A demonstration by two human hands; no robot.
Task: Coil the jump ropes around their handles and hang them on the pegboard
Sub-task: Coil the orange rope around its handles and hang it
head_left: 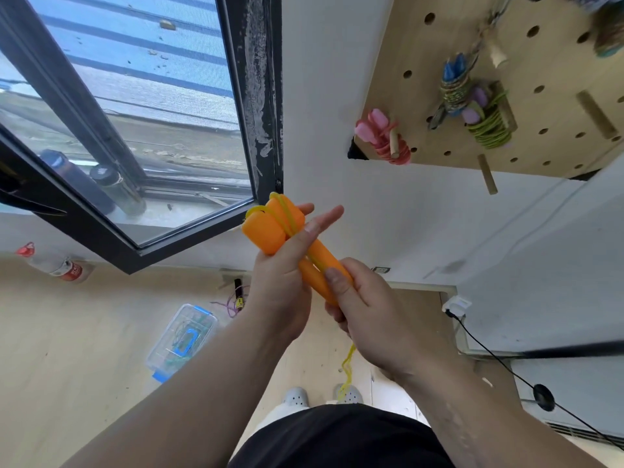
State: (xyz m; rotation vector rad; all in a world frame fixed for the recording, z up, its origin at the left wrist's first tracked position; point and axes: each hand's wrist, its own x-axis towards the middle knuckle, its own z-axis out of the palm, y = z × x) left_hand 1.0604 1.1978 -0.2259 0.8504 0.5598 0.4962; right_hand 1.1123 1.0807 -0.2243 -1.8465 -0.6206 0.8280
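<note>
Head view: left grip (283,285) and right grip (366,310) hold orange handles (266,231)

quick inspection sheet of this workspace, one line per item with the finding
surface: wooden floor
job's things: orange handles side by side, yellow rope over them, slack hanging down; pegboard holds pink rope, blue-handled rope, green rope, all coiled
clutter: clear plastic box, purple rope, red-capped bottle on floor
grippers: left hand and right hand both grip the handles
cables: black cable runs from white wall plug
surroundings: window, two bottles on sill
</note>
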